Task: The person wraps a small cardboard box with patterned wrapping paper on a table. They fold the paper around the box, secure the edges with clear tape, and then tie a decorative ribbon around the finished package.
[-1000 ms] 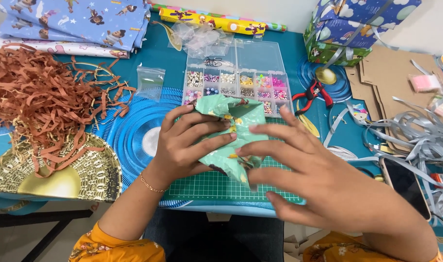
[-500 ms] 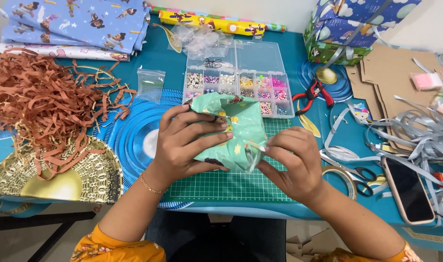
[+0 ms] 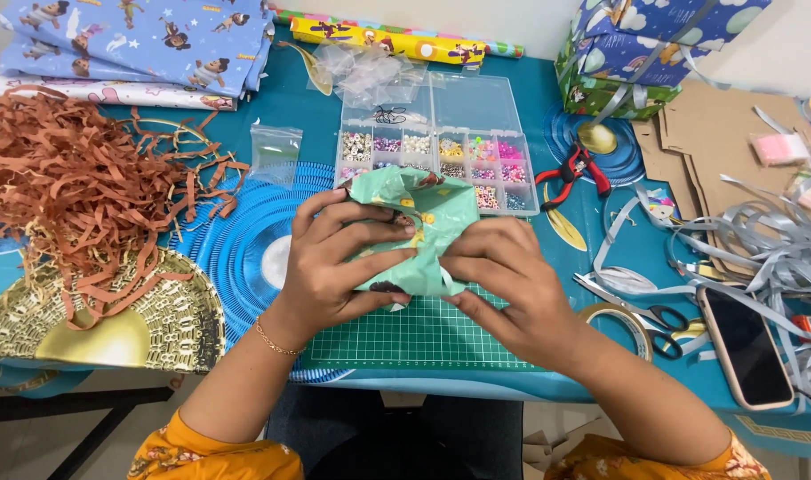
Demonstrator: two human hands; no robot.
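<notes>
Head view showed the left hand [image 3: 334, 262] and right hand [image 3: 512, 289] both gripping the green paper parcel [image 3: 423, 222] above the cutting mat [image 3: 414, 338]; folds wanted firm, even pressing.

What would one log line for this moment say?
left hand: grips green wrapped parcel | right hand: pinches parcel's lower edge | under: green cutting mat | behind: bead box

One camera only — worn on the person's head, looking steeply down and forward over the table [image 3: 245, 107]. It sits close: the forearms enter from the bottom edge and the hands fill the middle of the view. The far table edge and a strip of wall [image 3: 530, 22] show along the top — no second view shares the scene.
</notes>
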